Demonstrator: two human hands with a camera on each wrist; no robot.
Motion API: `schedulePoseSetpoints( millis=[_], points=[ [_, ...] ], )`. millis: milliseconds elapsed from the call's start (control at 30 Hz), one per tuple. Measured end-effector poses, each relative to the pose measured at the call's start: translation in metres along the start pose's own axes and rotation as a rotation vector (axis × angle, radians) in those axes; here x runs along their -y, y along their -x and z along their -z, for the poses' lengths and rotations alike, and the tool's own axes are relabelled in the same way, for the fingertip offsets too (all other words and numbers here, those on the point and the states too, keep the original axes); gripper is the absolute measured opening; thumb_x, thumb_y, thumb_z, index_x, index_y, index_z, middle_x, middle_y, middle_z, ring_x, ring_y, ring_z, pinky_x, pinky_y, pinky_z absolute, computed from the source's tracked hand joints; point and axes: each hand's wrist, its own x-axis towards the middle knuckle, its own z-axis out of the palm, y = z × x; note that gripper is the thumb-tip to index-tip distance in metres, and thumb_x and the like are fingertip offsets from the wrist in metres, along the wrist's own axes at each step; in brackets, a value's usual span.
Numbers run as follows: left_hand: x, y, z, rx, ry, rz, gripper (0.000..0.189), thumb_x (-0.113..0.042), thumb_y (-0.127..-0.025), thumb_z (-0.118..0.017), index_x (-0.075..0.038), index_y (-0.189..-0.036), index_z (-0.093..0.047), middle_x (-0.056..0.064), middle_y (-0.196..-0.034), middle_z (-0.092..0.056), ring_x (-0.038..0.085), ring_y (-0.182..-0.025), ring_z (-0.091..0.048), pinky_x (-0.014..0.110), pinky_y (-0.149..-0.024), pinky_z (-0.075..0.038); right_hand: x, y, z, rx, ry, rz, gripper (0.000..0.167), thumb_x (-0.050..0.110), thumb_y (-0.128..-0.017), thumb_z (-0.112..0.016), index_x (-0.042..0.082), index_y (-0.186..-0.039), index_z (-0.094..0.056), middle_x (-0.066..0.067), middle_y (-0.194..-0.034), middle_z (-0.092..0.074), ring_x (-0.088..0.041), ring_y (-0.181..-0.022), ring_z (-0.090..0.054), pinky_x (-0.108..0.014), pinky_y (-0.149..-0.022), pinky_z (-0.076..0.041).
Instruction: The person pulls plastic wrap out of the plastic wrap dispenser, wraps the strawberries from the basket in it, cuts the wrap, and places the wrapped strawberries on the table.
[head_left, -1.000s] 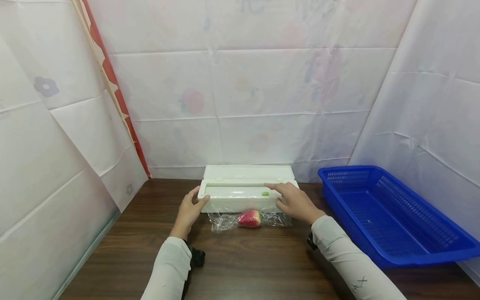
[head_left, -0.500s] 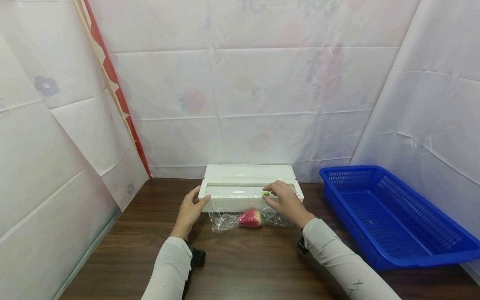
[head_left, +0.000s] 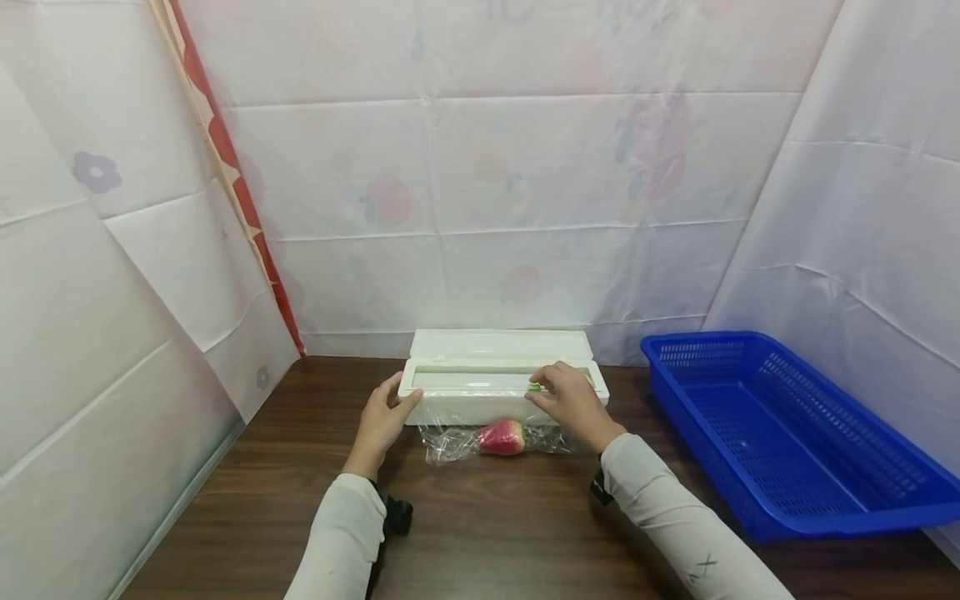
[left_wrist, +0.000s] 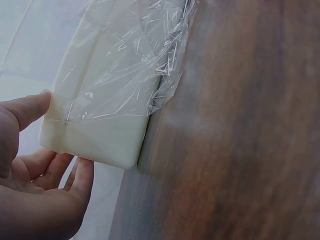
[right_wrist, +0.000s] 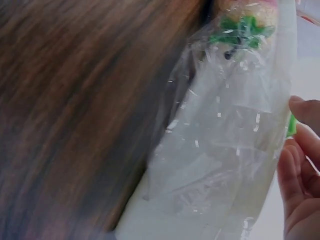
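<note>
A white cling film dispenser [head_left: 457,407] stands on the table with its lid raised at the back. My left hand [head_left: 381,421] grips its left end, the thumb on the top edge and the fingers [left_wrist: 82,177] curled against the end face. With thumb and fingertips my right hand [head_left: 572,406] pinches the small green slider [head_left: 534,387] on the dispenser's front top edge. Clear cling film [head_left: 447,442] hangs over the front and reaches the tabletop. A red and yellow fruit [head_left: 502,437] lies in it; green leaves [right_wrist: 242,32] show in the right wrist view.
A blue perforated plastic basket [head_left: 795,527] stands at the right on the dark wood table [head_left: 480,533]. White patterned sheets [head_left: 480,183] rise behind the table and on both sides.
My right hand has drawn back from its pointing pose over the dispenser and taken the green slider, which sits marginally further right. My left hand keeps its grip.
</note>
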Motion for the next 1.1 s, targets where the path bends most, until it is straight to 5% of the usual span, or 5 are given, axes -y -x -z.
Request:
schedulePoseSetpoints(
  millis=[1100],
  points=[
    [0.0004, -0.0001, -0.0011, -0.008, 0.001, 0.004, 0.071, -0.033, -0.100, -0.064, -0.006, -0.156, -0.032, 0.023, -0.148, -0.035, 0.040, -0.130, -0.046, 0.054, -0.101, -0.044, 0.0025, 0.0000, -0.0039, 0.031, 0.080, 0.104, 0.018, 0.012, -0.087, -0.079, 0.008, -0.100, -0.067, -0.004, -0.094, -0.062, -0.020, -0.085, -0.060, -0.035, -0.073, -0.052]
  ],
)
